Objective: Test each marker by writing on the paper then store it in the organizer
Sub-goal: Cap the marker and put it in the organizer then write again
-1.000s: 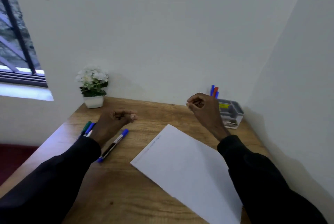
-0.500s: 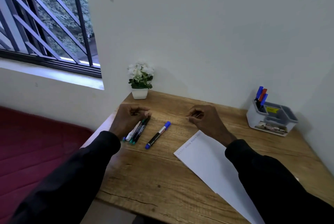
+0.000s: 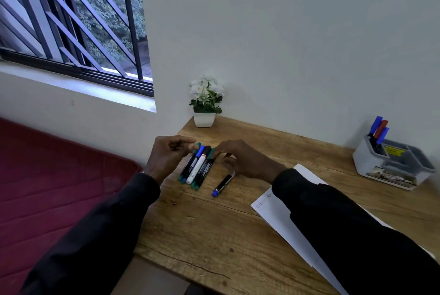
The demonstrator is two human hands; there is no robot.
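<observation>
Head camera looks down on my two hands, both in black sleeves, meeting over a bundle of markers near the left edge of the wooden desk, whose top is brown, grained and matte. The bundle lies flat, slim round barrels packed side by side and touching: black bodies with green and blue caps, and one white barrel in the middle.

My left hand has its fingers curled, thumb and forefinger close together at the far cap ends. I cannot tell whether they pinch a cap or only touch it. My right hand arches loosely with fingers apart, the tips touching the bundle's right side and gripping nothing I can see.

A single marker, black with a rounded blue end, lies just beside the bundle, its far end under my right palm.

The white paper, smooth and flat with faint writing along its near-left edge, lies under my right forearm. The grey plastic organizer, boxy with several compartments, sits well apart at the far right. Blue and red stored markers stand tilted in its left compartment.

A small white pot of white flowers stands against the wall.
</observation>
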